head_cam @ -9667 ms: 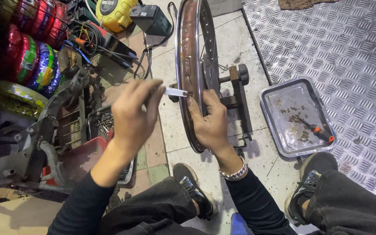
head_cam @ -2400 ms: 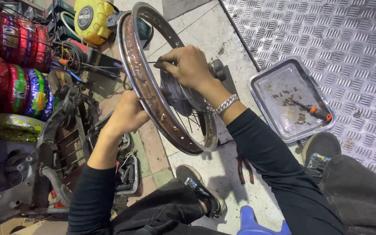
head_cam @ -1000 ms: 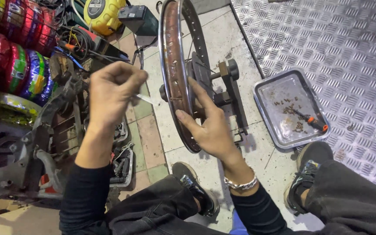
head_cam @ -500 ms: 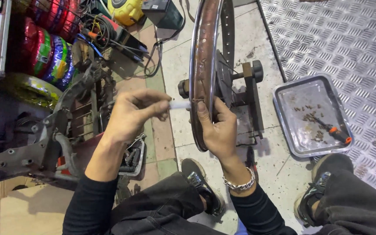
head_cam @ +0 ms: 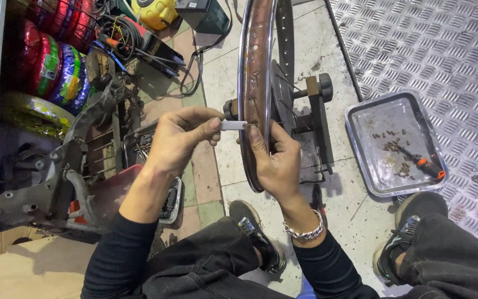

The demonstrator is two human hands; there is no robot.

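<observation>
We see a rusty wheel rim (head_cam: pixel 256 66) standing upright on edge on a dark truing stand (head_cam: pixel 317 119) on the tiled floor (head_cam: pixel 225 72), its brown inner channel turned toward us and its spokes running in to the hub on the stand's axle. At the near part of the rim, a small whitish, flat tool (head_cam: pixel 233 125) lies level with its tip touching the rim's edge. Our left hand (head_cam: pixel 178 141) holds that tool, its fingers (head_cam: pixel 212 123) pinched together on the tool's left end. Our right hand (head_cam: pixel 275 160) wraps the rim just below that spot, fingers closed on the metal and the thumb (head_cam: pixel 256 143) pressed on the near edge, right beside the tool's tip; a chain bracelet (head_cam: pixel 304 231) sits on that wrist. Both arms wear black sleeves, and our dark shoes (head_cam: pixel 255 235) rest on the floor either side of the stand. To the right, a metal tray (head_cam: pixel 394 145) lies partly on the floor and partly at the edge of a checker-plate sheet (head_cam: pixel 432 50); it holds small scattered bits and a screwdriver with an orange-and-black handle (head_cam: pixel 424 165). To the left stands a grimy motorcycle frame (head_cam: pixel 62 166), with colourfully wrapped tyres (head_cam: pixel 51 66) behind it, and a yellow device (head_cam: pixel 153 11) with cables at the top.
</observation>
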